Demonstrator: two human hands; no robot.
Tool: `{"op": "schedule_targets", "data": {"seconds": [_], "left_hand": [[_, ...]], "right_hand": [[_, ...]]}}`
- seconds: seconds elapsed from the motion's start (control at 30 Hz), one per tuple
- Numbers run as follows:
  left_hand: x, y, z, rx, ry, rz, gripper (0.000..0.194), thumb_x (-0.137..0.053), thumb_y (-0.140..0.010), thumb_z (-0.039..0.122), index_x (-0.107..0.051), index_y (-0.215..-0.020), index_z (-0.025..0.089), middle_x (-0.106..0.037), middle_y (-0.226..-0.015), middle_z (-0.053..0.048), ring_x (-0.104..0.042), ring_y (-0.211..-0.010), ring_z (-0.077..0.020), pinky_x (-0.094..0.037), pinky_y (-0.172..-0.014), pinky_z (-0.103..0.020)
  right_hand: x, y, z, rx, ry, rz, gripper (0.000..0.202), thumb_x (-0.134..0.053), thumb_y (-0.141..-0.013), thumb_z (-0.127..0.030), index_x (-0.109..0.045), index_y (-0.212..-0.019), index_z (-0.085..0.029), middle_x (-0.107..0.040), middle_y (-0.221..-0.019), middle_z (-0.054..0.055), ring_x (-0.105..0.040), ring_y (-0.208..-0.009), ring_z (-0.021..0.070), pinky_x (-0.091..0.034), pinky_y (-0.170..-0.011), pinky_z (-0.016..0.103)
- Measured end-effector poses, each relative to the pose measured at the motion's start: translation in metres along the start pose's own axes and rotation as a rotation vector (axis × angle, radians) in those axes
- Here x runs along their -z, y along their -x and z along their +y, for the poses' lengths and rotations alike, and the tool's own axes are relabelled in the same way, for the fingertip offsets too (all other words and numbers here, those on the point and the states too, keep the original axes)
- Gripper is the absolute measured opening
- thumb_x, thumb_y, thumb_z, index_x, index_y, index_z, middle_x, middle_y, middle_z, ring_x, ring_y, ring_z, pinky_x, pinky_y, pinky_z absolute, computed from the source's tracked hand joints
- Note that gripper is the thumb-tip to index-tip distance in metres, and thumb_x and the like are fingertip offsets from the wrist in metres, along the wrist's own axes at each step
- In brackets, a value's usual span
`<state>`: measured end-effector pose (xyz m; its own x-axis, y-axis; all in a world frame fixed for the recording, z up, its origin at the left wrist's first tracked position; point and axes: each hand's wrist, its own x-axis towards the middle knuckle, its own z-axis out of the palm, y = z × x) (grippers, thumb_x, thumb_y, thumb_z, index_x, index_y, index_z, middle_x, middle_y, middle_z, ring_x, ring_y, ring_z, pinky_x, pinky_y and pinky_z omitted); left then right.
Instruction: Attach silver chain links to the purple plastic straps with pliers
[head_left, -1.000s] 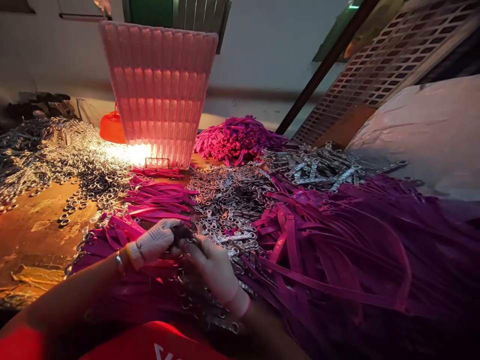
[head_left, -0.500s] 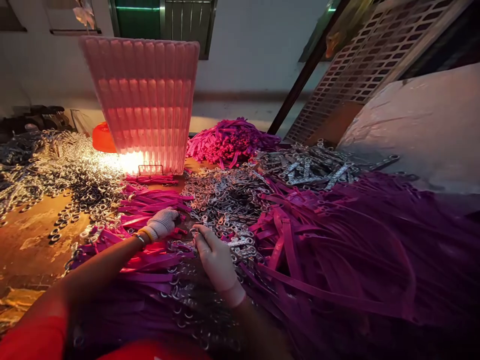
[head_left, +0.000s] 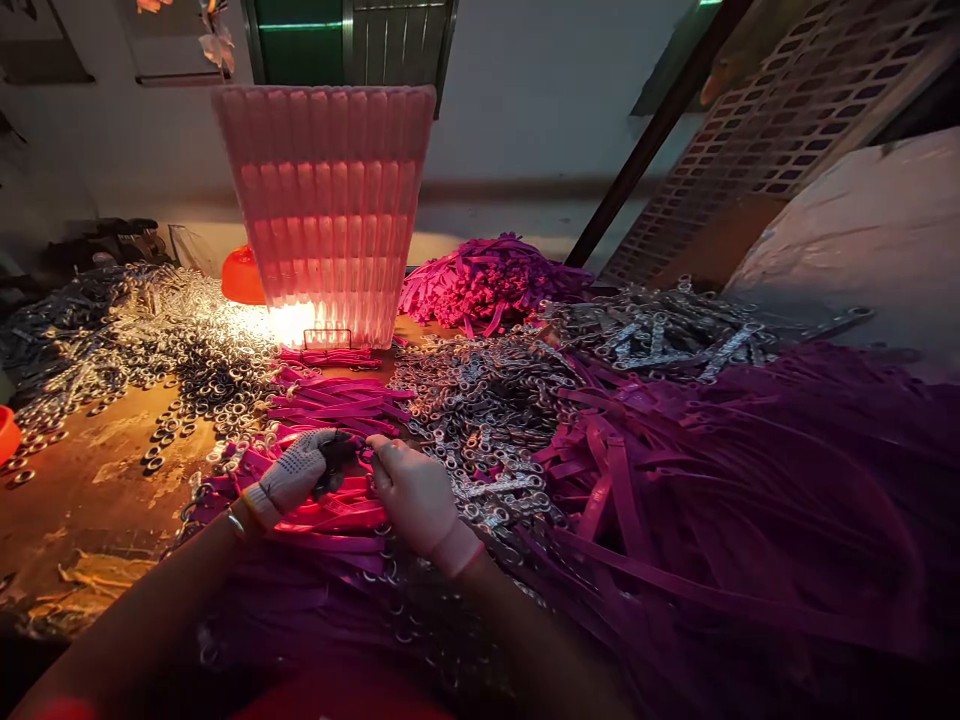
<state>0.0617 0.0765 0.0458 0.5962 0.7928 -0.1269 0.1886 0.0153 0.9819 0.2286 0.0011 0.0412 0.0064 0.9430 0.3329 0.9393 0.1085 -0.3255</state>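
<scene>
Both forearms reach forward, gloved left hand (head_left: 301,470) and right hand (head_left: 415,495) nearly meeting, fingers curled.

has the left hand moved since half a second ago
Yes: judged against the wire stand, the left hand has shifted left and somewhat nearer the camera.

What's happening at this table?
A person's gloved left hand and right hand are close together over pink straps, seemingly working on something too small to make out. Metal links lie heaped beyond the right hand, with purple straps farther right. A red lamp lights metal rings on the left.
</scene>
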Motion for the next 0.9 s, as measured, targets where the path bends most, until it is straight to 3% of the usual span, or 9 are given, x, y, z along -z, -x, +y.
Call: {"op": "schedule_targets", "data": {"seconds": [0.17,0.33,0.47,0.53,0.63,0.73,0.9], "left_hand": [[-0.003,0.014,0.007,0.015,-0.160,-0.061,0.018,-0.045,-0.087,0.028,-0.049,-0.072,0.018,-0.048,-0.048,0.005,-0.040,-0.037,-0.0085,-0.028,-0.037,-0.020],[-0.005,0.014,-0.001,-0.181,-0.442,-0.134,0.007,-0.050,-0.073,0.015,-0.053,-0.068,0.016,-0.054,-0.059,0.002,-0.043,-0.052,-0.0085,-0.032,-0.049,-0.020],[-0.004,0.020,-0.014,-0.096,-0.338,-0.199,0.013,-0.048,-0.079,0.022,-0.056,-0.071,0.015,-0.055,-0.061,0.001,-0.045,-0.054,-0.0092,-0.034,-0.051,-0.021],[-0.004,0.026,-0.017,-0.028,-0.271,-0.161,0.019,-0.047,-0.085,0.029,-0.058,-0.076,0.015,-0.054,-0.058,0.002,-0.044,-0.051,-0.0095,-0.033,-0.049,-0.022],[-0.005,0.035,-0.018,-0.056,-0.294,-0.050,0.025,-0.049,-0.088,0.033,-0.058,-0.075,0.015,-0.055,-0.059,0.001,-0.045,-0.052,-0.0095,-0.033,-0.050,-0.022],[-0.009,0.039,-0.017,-0.107,-0.365,0.013,0.026,-0.050,-0.089,0.033,-0.059,-0.071,0.015,-0.057,-0.061,0.000,-0.047,-0.056,-0.0101,-0.034,-0.054,-0.023],[-0.016,0.033,-0.022,-0.188,-0.440,0.079,0.026,-0.052,-0.086,0.031,-0.057,-0.065,0.015,-0.057,-0.063,-0.001,-0.046,-0.061,-0.0119,-0.033,-0.058,-0.023]], "right_hand": [[0.002,0.008,-0.008,0.080,0.222,-0.063,0.030,-0.042,-0.099,-0.022,-0.063,-0.122,-0.022,-0.069,-0.088,0.007,-0.064,-0.075,0.0180,-0.037,-0.062,0.026],[-0.003,0.019,-0.013,0.114,0.262,-0.108,0.033,-0.042,-0.099,-0.019,-0.060,-0.126,-0.020,-0.069,-0.090,0.008,-0.063,-0.075,0.0196,-0.037,-0.062,0.028],[0.000,0.023,-0.015,0.029,0.125,-0.122,0.033,-0.044,-0.099,-0.023,-0.059,-0.129,-0.021,-0.071,-0.103,0.009,-0.066,-0.087,0.0204,-0.043,-0.070,0.027],[0.005,0.023,-0.016,0.035,0.037,-0.161,0.038,-0.049,-0.098,-0.026,-0.054,-0.135,-0.020,-0.071,-0.111,0.009,-0.067,-0.094,0.0209,-0.045,-0.075,0.027],[0.012,0.021,-0.017,0.040,0.013,-0.251,0.048,-0.057,-0.094,-0.033,-0.049,-0.139,-0.019,-0.074,-0.106,0.009,-0.070,-0.094,0.0230,-0.046,-0.074,0.028],[0.011,0.019,-0.020,0.002,0.090,-0.288,0.037,-0.054,-0.095,-0.038,-0.057,-0.128,-0.020,-0.076,-0.093,0.008,-0.072,-0.084,0.0241,-0.045,-0.066,0.028],[-0.001,0.019,-0.019,0.069,0.220,-0.310,0.024,-0.045,-0.095,-0.023,-0.060,-0.110,-0.013,-0.074,-0.082,0.013,-0.071,-0.073,0.0248,-0.043,-0.061,0.029]]}}
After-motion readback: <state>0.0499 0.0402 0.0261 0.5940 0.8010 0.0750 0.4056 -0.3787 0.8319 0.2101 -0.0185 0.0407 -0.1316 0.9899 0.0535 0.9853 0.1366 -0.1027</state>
